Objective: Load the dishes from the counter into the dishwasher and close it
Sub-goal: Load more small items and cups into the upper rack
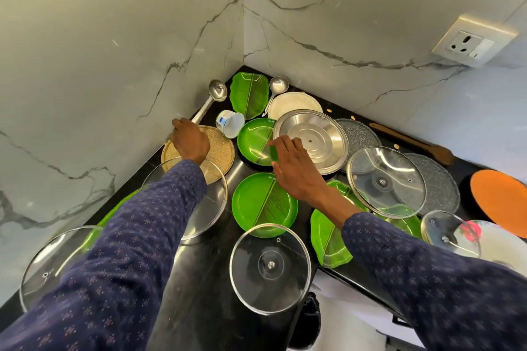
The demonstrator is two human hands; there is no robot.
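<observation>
Slide right hand, fingers apart, under small green plate; left hand curled at ladle handle, closing unclear.

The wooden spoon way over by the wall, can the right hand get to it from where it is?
Probably yes. The wooden spoon lies uncovered on the counter, nothing on it. The right hand is at the steel plate and would have to pass over the plates and lids between.

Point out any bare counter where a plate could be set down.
One bare strip of black counter runs between the left sleeve and the near glass lid. Around the steel plate and beyond, dishes overlap.
</observation>
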